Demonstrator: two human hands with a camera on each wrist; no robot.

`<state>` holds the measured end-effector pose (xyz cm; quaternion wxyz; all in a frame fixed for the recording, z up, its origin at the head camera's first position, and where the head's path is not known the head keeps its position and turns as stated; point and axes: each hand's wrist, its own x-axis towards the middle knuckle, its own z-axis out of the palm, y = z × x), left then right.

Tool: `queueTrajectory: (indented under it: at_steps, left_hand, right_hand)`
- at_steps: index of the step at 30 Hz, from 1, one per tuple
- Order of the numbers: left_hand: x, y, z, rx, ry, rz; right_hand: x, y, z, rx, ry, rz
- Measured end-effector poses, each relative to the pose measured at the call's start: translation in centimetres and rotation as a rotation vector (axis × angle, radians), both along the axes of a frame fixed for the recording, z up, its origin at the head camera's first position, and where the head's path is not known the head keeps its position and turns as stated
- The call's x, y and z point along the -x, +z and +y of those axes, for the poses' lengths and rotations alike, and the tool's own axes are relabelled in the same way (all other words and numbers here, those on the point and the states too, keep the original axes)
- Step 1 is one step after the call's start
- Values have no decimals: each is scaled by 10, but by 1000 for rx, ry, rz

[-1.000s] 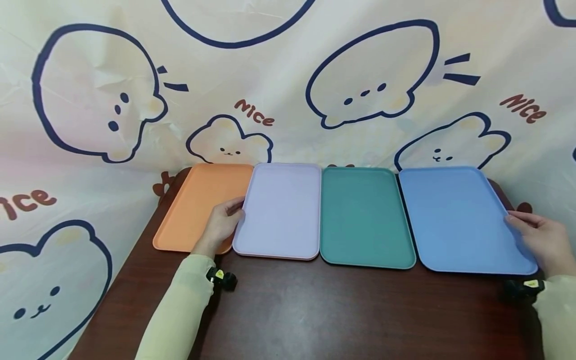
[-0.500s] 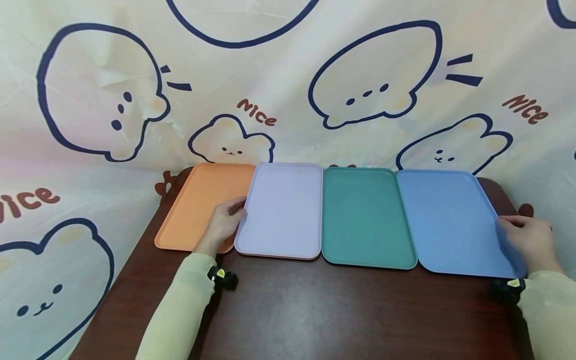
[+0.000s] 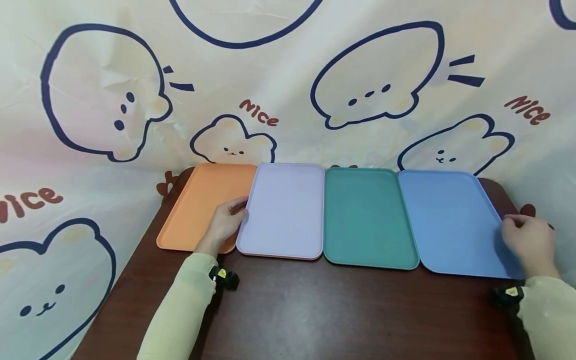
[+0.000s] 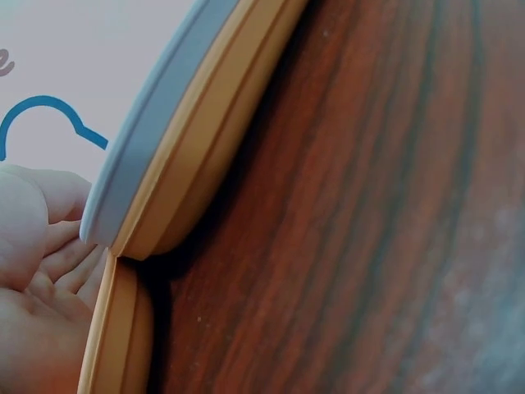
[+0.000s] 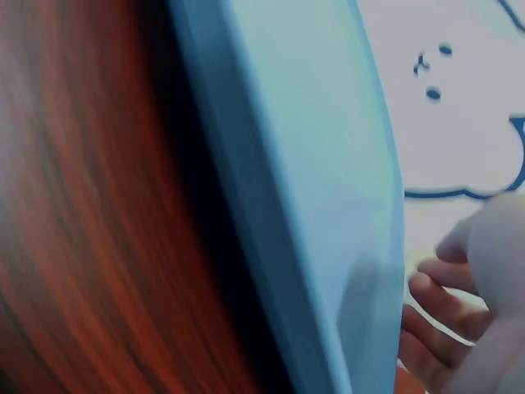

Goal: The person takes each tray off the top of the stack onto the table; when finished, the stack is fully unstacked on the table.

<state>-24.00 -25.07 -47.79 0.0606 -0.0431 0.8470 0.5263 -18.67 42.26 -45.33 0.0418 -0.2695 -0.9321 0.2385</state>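
Observation:
My left hand [image 3: 222, 222] is at the left edge of the lavender tray [image 3: 285, 210] and pinches its rim between thumb and fingers. Beneath that tray, an orange tray [image 4: 217, 139] shows in the left wrist view. Another orange tray [image 3: 193, 212] lies to the left, partly under my hand. At the far right, my right hand [image 3: 531, 245] is beside the right edge of the blue tray [image 3: 454, 220]. Its fingers [image 5: 447, 312] are loosely curled and hold nothing in the right wrist view. A green tray [image 3: 369, 217] lies between the lavender and blue trays.
The trays form a row along the back of the dark wooden table [image 3: 310, 310]. Behind them hangs a pale cloth [image 3: 288, 75] printed with cartoon outlines. Dark cameras are strapped at the left wrist [image 3: 225, 278] and right wrist [image 3: 508, 297].
The blue tray has moved left against the green tray, closing the gap between them. My right hand moved left with it, then slightly off its edge. My left hand has stayed put.

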Motion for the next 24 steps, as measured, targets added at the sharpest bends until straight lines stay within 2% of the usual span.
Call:
queueTrajectory:
  at_steps: [1,3,10,15,24]
  left_hand:
    - [0,0,0,1,-4,-1]
    - [0,0,1,4,-9,-5]
    - [-1,1,1,7,-6,-2]
    - [-1,1,1,13,-10,-1]
    - [-1,0,0,19,2,-4]
  right_hand:
    - [-1,1,-5,1,-21,35]
    - [-1,2,-15,12,-8,93]
    - [6,9,-54,45,197,210]
    - [9,12,-81,36,286,294]
    - [11,16,-131,125,434,413]
